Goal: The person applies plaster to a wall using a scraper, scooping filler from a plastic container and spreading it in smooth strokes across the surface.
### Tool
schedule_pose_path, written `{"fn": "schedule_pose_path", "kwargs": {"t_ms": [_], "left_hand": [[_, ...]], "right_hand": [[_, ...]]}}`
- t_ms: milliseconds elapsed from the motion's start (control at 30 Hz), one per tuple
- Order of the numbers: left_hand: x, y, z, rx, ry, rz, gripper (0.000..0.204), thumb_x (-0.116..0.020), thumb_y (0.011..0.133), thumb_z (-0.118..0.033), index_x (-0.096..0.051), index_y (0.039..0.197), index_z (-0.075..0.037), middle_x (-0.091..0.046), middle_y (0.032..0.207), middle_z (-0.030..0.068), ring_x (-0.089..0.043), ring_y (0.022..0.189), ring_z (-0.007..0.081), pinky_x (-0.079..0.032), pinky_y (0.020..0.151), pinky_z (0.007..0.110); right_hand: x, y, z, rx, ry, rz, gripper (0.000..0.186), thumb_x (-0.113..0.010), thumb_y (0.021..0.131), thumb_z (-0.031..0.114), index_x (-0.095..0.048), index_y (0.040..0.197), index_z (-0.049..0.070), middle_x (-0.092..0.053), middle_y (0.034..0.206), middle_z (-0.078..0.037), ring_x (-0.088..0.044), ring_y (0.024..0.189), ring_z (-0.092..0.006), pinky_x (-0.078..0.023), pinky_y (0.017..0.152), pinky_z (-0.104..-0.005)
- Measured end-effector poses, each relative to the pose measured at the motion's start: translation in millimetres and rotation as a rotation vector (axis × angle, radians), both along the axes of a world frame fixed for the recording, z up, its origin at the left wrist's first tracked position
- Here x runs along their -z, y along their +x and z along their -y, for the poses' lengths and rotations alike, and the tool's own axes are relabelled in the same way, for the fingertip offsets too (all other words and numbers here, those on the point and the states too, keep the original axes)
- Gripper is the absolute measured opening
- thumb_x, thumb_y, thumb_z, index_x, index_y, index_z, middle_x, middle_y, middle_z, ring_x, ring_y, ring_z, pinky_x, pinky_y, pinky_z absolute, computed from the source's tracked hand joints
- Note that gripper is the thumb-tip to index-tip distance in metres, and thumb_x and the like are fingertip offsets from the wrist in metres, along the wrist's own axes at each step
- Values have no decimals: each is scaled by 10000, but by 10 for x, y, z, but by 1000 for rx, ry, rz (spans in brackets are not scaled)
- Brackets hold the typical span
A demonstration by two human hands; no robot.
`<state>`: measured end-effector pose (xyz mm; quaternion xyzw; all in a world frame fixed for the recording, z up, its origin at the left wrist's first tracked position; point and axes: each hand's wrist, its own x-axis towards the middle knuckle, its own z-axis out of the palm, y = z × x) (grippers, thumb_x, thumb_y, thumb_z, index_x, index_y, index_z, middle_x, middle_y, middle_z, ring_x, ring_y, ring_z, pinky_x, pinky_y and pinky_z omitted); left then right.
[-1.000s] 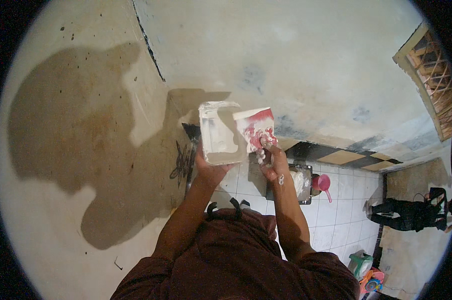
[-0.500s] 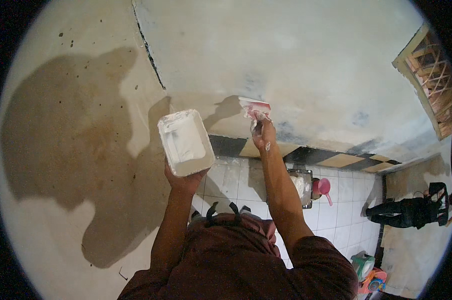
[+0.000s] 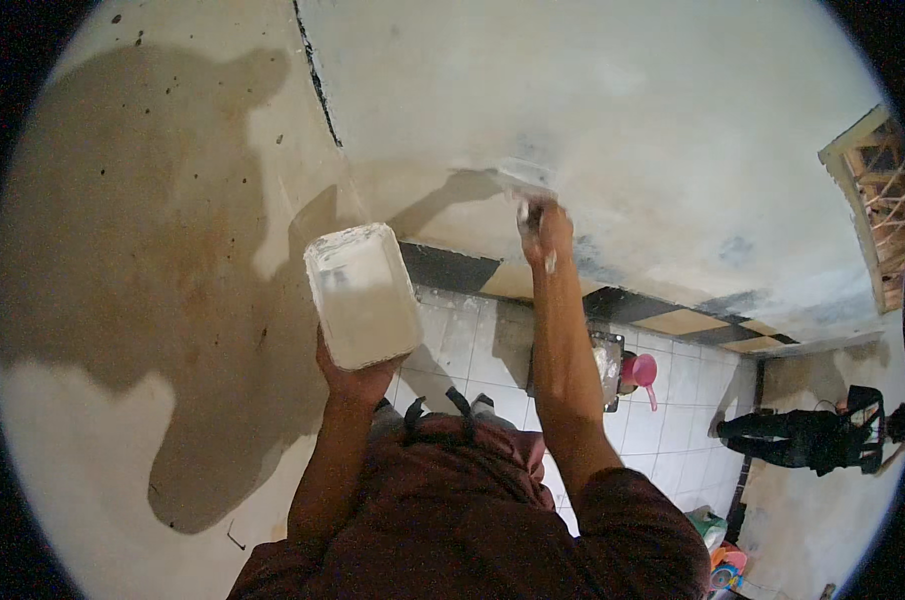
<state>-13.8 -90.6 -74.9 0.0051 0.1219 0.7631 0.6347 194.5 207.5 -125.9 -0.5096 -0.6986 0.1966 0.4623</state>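
Note:
My left hand [image 3: 356, 378] holds up a white rectangular tray [image 3: 363, 295] smeared with white filler, its open face toward me. My right hand [image 3: 545, 232] is stretched out and grips a broad scraper [image 3: 520, 179], whose blade lies flat against the pale wall [image 3: 613, 110]. The blade shows only edge-on and its red face is hidden. The tray hangs to the left of the scraper and apart from the wall.
A dark crack [image 3: 318, 75] runs down the corner between the two walls. Below, a band of black and tan tiles [image 3: 663, 315] meets a white tiled floor [image 3: 673, 400]. On the floor stand a square tub [image 3: 607, 368], a pink scoop [image 3: 641, 372] and coloured containers [image 3: 718, 555]. A wooden lattice [image 3: 888, 200] is on the right.
My right hand has carried the scraper away from the tray, up and out onto the wall. The tray has dropped to the left and turned its open face toward me.

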Motion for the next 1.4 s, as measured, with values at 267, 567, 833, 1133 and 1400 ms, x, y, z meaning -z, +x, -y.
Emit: {"fn": "schedule_pose_path", "kwargs": {"t_ms": [267,567,833,1133,1400], "left_hand": [[-79,-181,238,-35,-72,-36,596,-360,915,-528,-397,1380,-157,-478,1348,114,-501,1197,357,-436,921,611],[43,-134,247,44,-22,-11,603,-363,913,-531,-399,1378,-149,-486,1331,122,-490,1206,363,-418,930,625],[13,-76,355,-39,-68,39,581,-385,916,-499,-411,1365,-132,-493,1321,131,-498,1189,373,-419,926,626],[144,-78,476,-57,-94,-64,568,-392,930,-452,-389,1365,-86,-504,1297,149,-513,1172,360,-422,962,564],[142,-183,633,-156,-265,-126,565,-393,934,-445,-376,1372,-88,-491,1313,142,-510,1178,345,-420,982,526]], "right_hand": [[-925,-425,203,-84,-439,-959,177,-489,883,74,-572,966,-59,-588,944,-125,-581,836,-217,-524,722,-346],[-1658,-521,-5,-114,-476,-1100,164,-570,864,154,-592,911,-1,-627,898,-135,-613,742,-233,-503,641,-298],[-900,-259,971,209,-441,-1063,198,-556,873,135,-619,903,-51,-634,781,-61,-625,714,-214,-490,659,-308],[-568,-63,672,495,381,24,245,-551,858,120,-615,1019,-53,-584,898,-228,-589,788,-391,-473,706,-428],[-539,-578,398,690,539,71,272,-589,861,81,-602,1112,-23,-603,903,-214,-565,733,-347,-464,611,-417]]}}
